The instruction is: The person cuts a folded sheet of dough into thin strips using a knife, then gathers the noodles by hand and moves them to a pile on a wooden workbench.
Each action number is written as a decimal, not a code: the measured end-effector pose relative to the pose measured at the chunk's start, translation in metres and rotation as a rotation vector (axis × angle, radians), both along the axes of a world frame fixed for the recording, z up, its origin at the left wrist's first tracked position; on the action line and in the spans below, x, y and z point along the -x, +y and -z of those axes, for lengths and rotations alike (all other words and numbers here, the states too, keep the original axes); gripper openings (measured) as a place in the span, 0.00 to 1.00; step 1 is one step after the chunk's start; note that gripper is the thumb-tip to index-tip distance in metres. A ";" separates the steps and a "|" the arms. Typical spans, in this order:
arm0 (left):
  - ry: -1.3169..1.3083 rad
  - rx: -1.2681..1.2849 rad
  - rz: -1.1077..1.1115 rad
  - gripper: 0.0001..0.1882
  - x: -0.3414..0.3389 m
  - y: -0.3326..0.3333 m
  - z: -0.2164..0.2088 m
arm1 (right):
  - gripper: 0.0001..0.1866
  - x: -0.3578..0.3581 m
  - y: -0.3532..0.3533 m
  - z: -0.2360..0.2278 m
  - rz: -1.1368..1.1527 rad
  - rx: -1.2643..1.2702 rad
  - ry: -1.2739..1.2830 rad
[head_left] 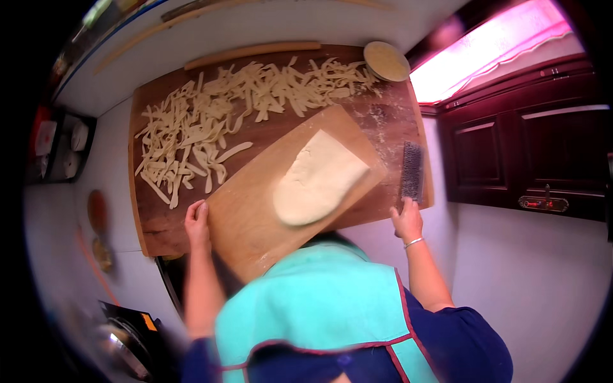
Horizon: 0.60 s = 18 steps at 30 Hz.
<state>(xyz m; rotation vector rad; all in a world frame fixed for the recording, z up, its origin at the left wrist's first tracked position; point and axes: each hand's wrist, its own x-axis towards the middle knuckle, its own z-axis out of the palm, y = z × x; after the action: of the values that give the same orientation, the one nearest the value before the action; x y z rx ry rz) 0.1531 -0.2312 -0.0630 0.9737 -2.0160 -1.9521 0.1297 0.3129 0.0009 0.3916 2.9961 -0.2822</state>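
A pale dough slab [319, 182] lies on a tan board [242, 217], which sits aslant and juts past the near edge of the dark wooden surface [153, 225]. The left hand [198, 222] touches the board's left corner, fingers curled (whether it grips, I cannot tell). The right hand [407, 221] holds a grey-bristled brush [412, 171] by the surface's right edge. Dough strips [185, 131] spread along the far and left edges; a bowl [407, 67] stands at the far right corner.
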 end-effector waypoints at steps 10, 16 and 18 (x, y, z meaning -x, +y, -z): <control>-0.013 0.417 -0.066 0.13 0.025 0.037 0.005 | 0.34 0.011 0.076 0.009 0.138 0.381 0.200; 0.398 0.976 0.587 0.16 0.105 0.220 -0.093 | 0.16 0.090 0.084 -0.101 -0.198 0.330 0.413; 0.523 1.019 0.750 0.16 0.126 0.272 -0.102 | 0.13 0.126 0.053 -0.123 -0.436 0.332 0.591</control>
<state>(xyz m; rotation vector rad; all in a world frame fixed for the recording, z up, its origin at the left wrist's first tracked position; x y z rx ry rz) 0.0273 0.0412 0.0391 -0.5145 -2.6463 -0.8521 0.0042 0.3657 0.1238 -0.4537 3.3649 -0.9733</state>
